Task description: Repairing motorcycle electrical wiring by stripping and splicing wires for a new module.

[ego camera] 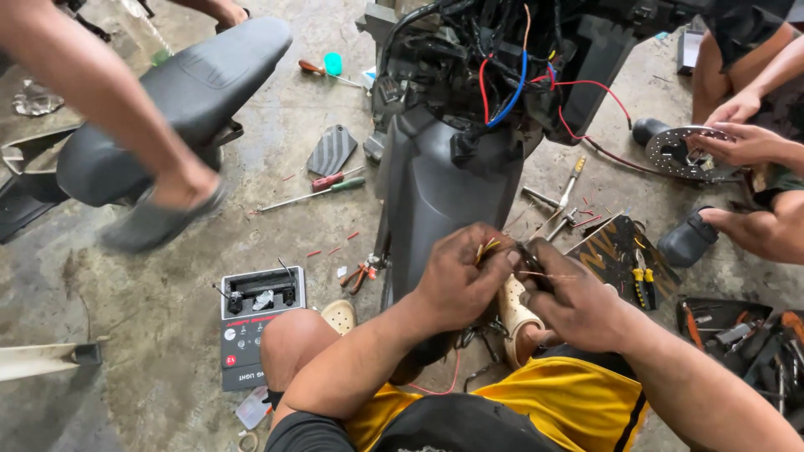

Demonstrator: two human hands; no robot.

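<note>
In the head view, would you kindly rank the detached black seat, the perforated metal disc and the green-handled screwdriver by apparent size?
1. Detached black seat, clearly largest.
2. Perforated metal disc.
3. Green-handled screwdriver: about as long as the disc is wide but far thinner, so this order is less sure.

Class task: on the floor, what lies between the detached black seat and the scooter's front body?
In the head view, between seat and scooter: a ribbed grey plate, a red-handled screwdriver and a green-handled one.

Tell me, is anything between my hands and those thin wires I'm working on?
Nothing visible is. The left hand already pinches the thin wires, and the right hand touches them from the other side, in front of the scooter body.
</note>
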